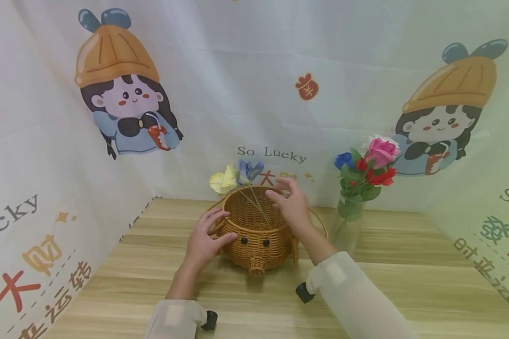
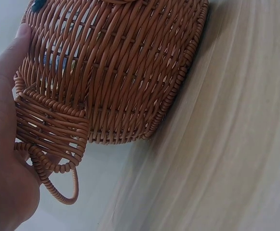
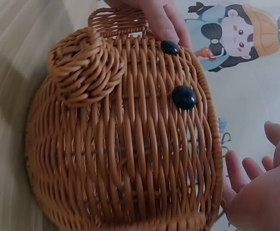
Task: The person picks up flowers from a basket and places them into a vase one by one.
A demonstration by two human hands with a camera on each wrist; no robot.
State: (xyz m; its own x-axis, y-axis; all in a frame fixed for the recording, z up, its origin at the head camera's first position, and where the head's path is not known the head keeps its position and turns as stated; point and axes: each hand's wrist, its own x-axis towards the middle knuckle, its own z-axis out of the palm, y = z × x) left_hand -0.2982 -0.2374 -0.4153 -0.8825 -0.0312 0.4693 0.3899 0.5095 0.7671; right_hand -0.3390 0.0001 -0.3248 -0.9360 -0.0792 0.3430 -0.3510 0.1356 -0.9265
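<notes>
A brown wicker basket with a pig-like snout and black button eyes stands upright on the table. My left hand holds its left side, thumb against the front, around the woven ear. Inside the basket lean a yellow flower and a blue flower, their stems slanting down to the right and heads over the back rim. Over the right rim, my right hand has its fingers loosely bent and apart, gripping nothing visible; in the right wrist view its palm is beside the rim.
Right of the basket stands a clear vase with a pink rose, red flowers and a blue flower. A thin basket handle shows at the right. Printed white cloth hangs behind the wooden table.
</notes>
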